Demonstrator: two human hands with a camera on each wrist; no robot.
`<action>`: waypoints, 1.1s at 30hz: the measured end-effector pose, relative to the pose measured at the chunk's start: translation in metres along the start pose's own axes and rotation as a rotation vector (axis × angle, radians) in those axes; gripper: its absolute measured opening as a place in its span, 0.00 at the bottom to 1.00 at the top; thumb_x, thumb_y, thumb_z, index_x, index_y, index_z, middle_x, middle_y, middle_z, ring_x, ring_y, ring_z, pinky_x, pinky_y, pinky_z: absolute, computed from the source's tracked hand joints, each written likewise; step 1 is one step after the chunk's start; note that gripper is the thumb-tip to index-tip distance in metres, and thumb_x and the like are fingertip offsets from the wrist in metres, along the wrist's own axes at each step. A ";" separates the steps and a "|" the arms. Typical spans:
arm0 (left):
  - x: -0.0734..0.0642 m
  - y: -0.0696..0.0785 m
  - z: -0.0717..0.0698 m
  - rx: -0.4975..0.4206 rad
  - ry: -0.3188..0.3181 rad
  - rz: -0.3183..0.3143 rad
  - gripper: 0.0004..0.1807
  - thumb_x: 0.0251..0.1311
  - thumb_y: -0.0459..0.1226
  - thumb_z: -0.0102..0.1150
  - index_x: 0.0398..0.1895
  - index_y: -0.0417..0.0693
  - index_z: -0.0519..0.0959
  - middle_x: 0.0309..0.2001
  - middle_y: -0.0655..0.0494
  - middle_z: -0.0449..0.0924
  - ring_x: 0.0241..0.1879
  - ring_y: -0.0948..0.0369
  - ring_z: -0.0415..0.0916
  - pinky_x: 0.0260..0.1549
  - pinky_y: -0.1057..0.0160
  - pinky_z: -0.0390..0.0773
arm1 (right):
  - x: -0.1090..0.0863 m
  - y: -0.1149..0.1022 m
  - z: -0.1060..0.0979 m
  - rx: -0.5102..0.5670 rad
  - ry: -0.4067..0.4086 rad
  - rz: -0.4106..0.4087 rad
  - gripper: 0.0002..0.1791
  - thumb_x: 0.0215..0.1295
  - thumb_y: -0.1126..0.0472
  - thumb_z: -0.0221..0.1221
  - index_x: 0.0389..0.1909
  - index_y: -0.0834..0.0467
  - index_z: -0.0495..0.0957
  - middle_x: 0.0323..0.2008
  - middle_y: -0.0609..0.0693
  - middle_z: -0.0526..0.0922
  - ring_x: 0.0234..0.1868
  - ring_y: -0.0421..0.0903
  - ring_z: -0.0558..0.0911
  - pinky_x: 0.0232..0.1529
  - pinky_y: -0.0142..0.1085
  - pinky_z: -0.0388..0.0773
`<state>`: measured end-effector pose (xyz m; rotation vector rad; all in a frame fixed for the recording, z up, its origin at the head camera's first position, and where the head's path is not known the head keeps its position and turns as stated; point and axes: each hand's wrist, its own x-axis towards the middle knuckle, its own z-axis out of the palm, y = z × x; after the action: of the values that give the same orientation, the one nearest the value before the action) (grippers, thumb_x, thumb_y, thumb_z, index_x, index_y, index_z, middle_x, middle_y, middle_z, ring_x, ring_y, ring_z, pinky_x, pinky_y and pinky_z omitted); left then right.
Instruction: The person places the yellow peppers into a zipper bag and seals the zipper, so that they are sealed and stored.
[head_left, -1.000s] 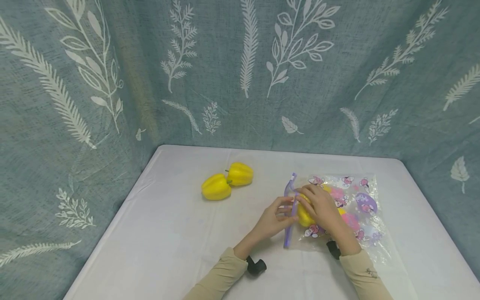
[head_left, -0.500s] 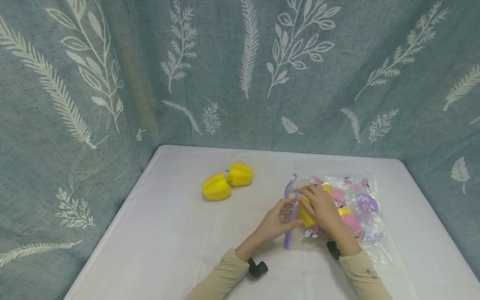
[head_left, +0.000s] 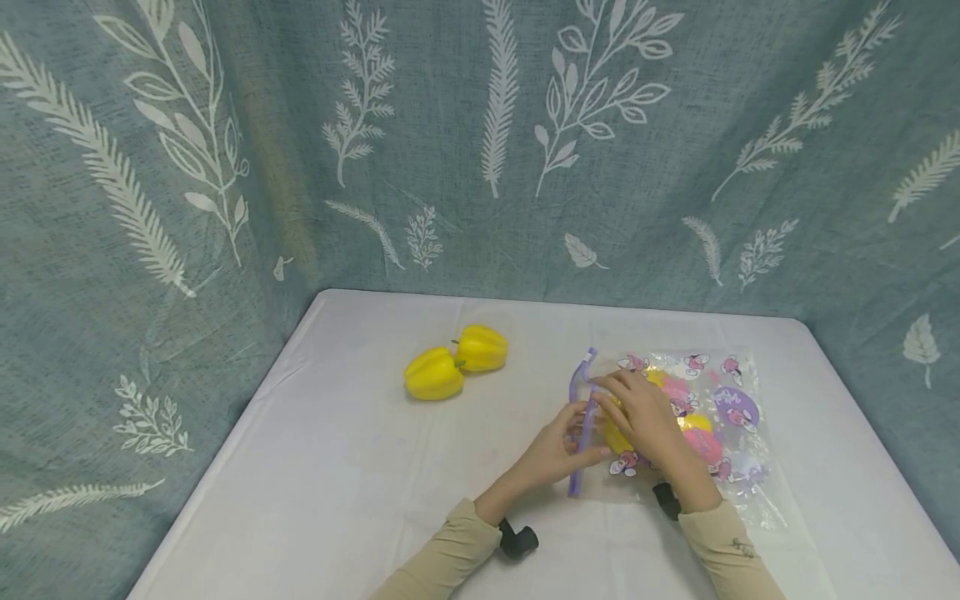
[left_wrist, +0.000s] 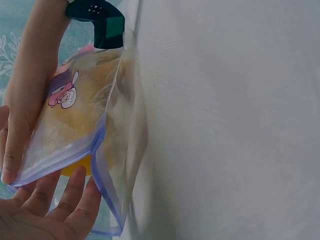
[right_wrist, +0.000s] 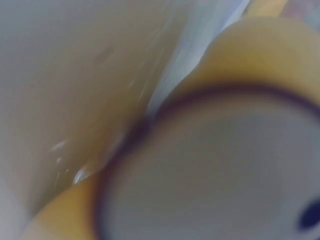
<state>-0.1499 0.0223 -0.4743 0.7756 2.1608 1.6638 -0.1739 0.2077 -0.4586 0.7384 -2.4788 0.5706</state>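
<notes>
Yellow shows through clear film: 1 pepper [head_left: 618, 435] sits just inside the mouth of the bag [head_left: 735, 408], under our right hand [head_left: 647, 412]. With 12 o'clock at the top of the head view, the bag lies towards 4 o'clock from the centre. Our right hand seems to grip the bag at its upper lip, fingertips at the purple strip [head_left: 588, 421]. Our left hand [head_left: 549, 454] has its fingers fairly straight, reaching into the mouth under that lip; whether its thumb pinches the film, we cannot tell.

To do this well, we would hold the lip high with the right hand and push the pepper towards 3 o'clock with flat left fingers, low enough not to snag the strip. If the film bunches, we should ease off and widen the mouth.

The mouth points to 9 o'clock; the strip runs roughly from 12 to 6, and the bag's long axis from about 9 to 3. The pepper in the mouth is too covered for us to read its stem. Between 9 and 10 o'clock from the bag lie 2 more: the near pepper [head_left: 432, 375] points its stem near 3, the far pepper [head_left: 483, 348] near 9.
</notes>
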 end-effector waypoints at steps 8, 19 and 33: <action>0.000 0.000 -0.004 0.026 -0.021 0.003 0.35 0.59 0.46 0.58 0.66 0.50 0.56 0.60 0.49 0.71 0.60 0.52 0.68 0.54 0.60 0.74 | 0.000 -0.001 -0.001 0.000 -0.013 0.010 0.13 0.63 0.57 0.57 0.48 0.54 0.78 0.38 0.50 0.78 0.35 0.46 0.77 0.30 0.35 0.75; 0.002 -0.003 -0.008 0.069 -0.022 0.021 0.35 0.59 0.44 0.59 0.66 0.49 0.57 0.59 0.46 0.72 0.58 0.52 0.70 0.52 0.65 0.75 | -0.001 0.001 0.000 -0.008 -0.016 0.015 0.13 0.65 0.55 0.55 0.48 0.53 0.77 0.39 0.49 0.78 0.36 0.45 0.76 0.32 0.36 0.75; -0.004 0.012 -0.027 0.120 0.006 0.048 0.31 0.58 0.36 0.60 0.63 0.43 0.62 0.58 0.42 0.71 0.57 0.46 0.70 0.55 0.45 0.71 | -0.004 0.004 0.003 -0.018 -0.001 -0.008 0.13 0.64 0.55 0.56 0.47 0.53 0.78 0.38 0.50 0.78 0.35 0.46 0.77 0.31 0.37 0.76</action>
<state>-0.1586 0.0013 -0.4554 0.8628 2.2804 1.5729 -0.1744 0.2101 -0.4642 0.7416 -2.4773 0.5448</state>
